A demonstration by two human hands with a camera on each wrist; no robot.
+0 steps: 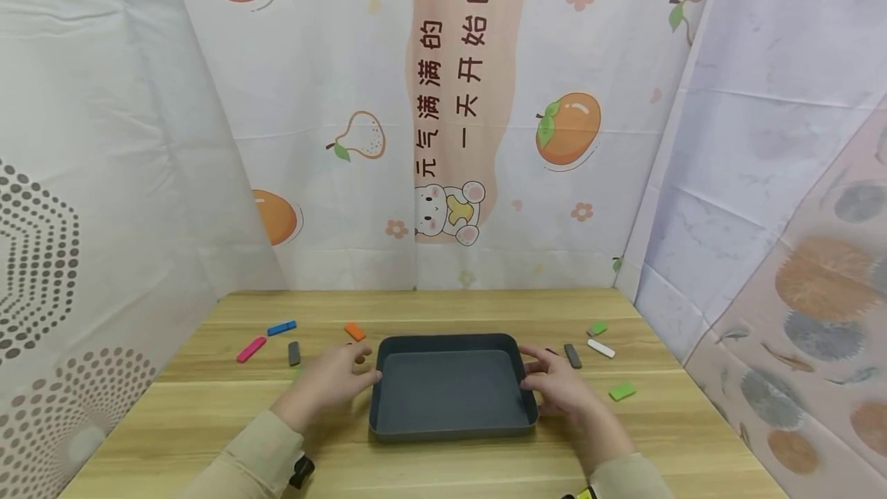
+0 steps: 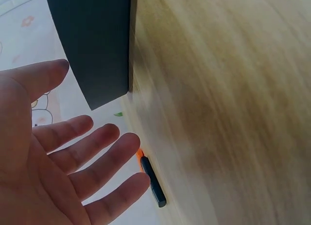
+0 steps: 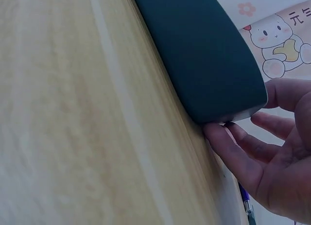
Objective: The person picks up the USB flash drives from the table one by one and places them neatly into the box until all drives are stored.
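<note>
A dark grey rectangular tray (image 1: 453,433) with low walls lies on the wooden table in the head view, nothing inside it. At its left side is my left hand (image 1: 331,377), its thumb at the rim. The left wrist view shows that hand's fingers (image 2: 104,166) spread and apart from the tray's outer wall (image 2: 97,45). On the opposite side, my right hand (image 1: 564,383) holds the right wall. In the right wrist view, its thumb lies over the rim and its fingers (image 3: 233,149) touch the tray's lower outside edge (image 3: 204,64).
Small sticks resembling USB flash drives lie left of the tray: pink (image 1: 251,349), blue (image 1: 282,327), grey (image 1: 294,353) and orange (image 1: 355,331). Right of it are green (image 1: 622,391), white (image 1: 600,348) and dark grey (image 1: 572,356) ones. Printed curtains (image 1: 333,206) enclose the table (image 1: 416,310).
</note>
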